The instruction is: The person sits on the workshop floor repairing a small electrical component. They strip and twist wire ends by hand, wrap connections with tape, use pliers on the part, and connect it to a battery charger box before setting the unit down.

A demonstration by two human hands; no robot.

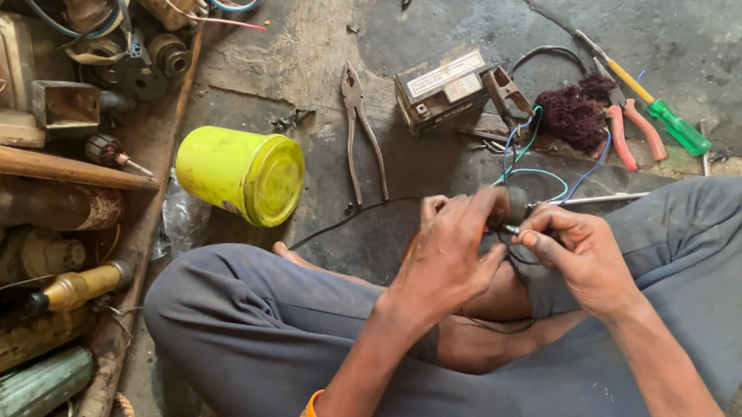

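Both hands pinch a small dark part with thin wires, held over the crossed legs of a person sitting on the floor.

The small part [514,205] looks light and stiff, best gripped by its body, since the wires [526,143] trailing from it are thin, limp and likely easy to tear. Left hand [447,251] is closed around it from above; right hand [580,247] pinches its lower end, fingertips nearly touching the left. Blue, green and black strands run up toward a grimy box [443,90]. Further out on the concrete floor [712,15] lie pliers [360,132], a green-handled screwdriver [657,110], and a yellow can [242,173] on its side.
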